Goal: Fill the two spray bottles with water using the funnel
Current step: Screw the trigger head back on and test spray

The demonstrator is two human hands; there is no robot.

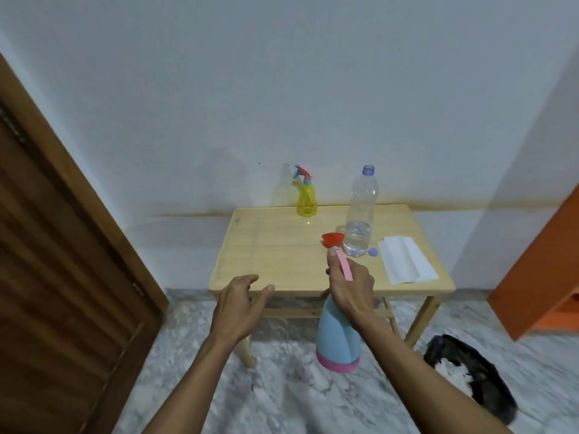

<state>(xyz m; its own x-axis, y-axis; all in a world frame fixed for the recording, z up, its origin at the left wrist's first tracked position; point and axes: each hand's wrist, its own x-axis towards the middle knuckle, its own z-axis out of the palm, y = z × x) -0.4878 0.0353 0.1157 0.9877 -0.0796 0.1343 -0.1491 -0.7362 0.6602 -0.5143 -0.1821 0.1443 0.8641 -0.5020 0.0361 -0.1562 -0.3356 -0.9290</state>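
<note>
My right hand point(352, 288) grips the neck and pink trigger of a light blue spray bottle point(338, 336) with a pink base, held in the air in front of the small wooden table point(275, 252). My left hand point(239, 300) hovers open near the table's front edge, holding nothing. A yellow spray bottle point(307, 200) with a blue and red head stands at the table's back. A red funnel point(332, 239) rests on the table just beyond my right hand. Beside it stands an uncapped clear water bottle point(360, 220), with a little water at the bottom.
A blue cap point(373, 252) and a folded white paper towel point(405, 260) lie at the table's right. A brown wooden door point(62, 277) is at the left, orange furniture point(542, 277) at the right, a dark object point(470, 371) on the marble floor.
</note>
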